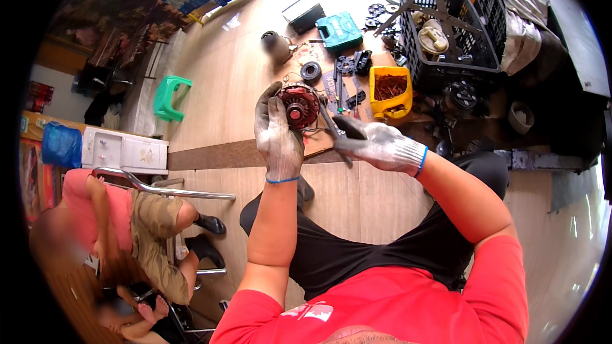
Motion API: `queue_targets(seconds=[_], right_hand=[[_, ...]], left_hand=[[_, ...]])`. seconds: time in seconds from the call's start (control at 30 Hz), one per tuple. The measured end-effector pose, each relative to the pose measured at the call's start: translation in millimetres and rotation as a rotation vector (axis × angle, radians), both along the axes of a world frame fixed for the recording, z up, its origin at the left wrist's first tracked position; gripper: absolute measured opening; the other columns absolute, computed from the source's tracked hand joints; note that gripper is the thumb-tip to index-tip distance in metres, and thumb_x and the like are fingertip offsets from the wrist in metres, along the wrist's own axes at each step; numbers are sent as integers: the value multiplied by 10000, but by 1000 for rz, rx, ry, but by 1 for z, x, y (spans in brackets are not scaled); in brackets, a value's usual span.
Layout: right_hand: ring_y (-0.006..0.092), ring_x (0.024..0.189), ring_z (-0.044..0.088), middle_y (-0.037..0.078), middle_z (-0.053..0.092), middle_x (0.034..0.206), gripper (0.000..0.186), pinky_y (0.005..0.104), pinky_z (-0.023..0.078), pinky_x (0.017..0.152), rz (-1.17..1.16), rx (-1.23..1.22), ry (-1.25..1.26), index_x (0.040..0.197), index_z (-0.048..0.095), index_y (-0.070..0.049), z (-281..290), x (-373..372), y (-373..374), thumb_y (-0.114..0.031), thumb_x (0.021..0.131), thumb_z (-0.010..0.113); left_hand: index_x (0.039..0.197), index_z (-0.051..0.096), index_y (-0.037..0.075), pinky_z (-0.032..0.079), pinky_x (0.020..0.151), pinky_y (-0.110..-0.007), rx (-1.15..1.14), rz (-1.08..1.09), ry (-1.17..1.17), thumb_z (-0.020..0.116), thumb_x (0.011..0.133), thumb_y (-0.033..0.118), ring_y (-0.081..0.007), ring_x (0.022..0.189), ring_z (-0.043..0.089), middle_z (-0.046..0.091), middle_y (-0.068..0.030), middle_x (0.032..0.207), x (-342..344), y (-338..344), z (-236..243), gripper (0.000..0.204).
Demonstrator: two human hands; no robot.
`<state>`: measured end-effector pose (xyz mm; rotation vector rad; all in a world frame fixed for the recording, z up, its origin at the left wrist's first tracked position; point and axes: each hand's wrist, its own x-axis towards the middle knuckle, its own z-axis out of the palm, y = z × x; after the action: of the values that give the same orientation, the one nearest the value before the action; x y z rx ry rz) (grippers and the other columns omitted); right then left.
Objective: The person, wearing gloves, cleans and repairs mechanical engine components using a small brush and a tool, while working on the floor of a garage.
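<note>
Your left grip (278,135) is clasping the round motor part (297,103) over the cardboard (316,144), its wound face and central axis pointing up toward you. Your right grip (380,145) is wrapping around a dark tool (329,121) slanting just beside it. Floor (223,108) is lying open leftward; rightward, the yellow container (390,114) is holding reddish-brown strands (390,87), the black crate (456,71) metal bars (414,1).

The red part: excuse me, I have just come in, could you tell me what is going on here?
A person is handling a red part in gloved hands. The left grip holds it, and the right grip holds a dark tool close beside it; whether the tool touches it, I cannot tell. Ahead are a black ring, a yellow tub and a teal case.
</note>
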<state>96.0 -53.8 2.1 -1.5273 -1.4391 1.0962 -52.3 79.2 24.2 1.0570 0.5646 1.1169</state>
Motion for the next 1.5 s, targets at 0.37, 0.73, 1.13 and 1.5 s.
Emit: queue_targets(seconds=[0.37,0.73,1.13,1.5], right_hand=[[316,781,645,181,641,907,272,392,514,660,-174,-14,142,1164,613,-49,11,-13,12,-61,898,558],[124,516,487,38,534,592,389,298,397,499,132,-328,298,931,695,-41,-12,-65,-57,-377,1005,514],[420,1188,583,349,544,1299,896,402,474,967,51,-210,-73,1479,373,-2,11,-13,-23,-619,862,576],[52,597,489,2,605,744,286,232,390,536,-277,-2,580,1008,670,-11,3,-16,2,-284,1010,584]], left_hand=[[1271,562,1,544,905,-302,206,189,254,444,1077,214,-165,987,625,629,-100,1135,14,-10,-17,312],[1283,514,74,614,728,-466,-124,373,16,530,1028,366,-317,1026,663,619,-132,1212,-22,64,-11,388],[1275,543,-8,569,887,-392,54,35,25,509,1050,257,-214,1050,623,612,-122,1174,-7,17,1,350],[1331,504,-61,513,958,-305,300,-61,191,476,1055,176,-181,1088,604,594,-140,1248,8,-13,-11,365]])
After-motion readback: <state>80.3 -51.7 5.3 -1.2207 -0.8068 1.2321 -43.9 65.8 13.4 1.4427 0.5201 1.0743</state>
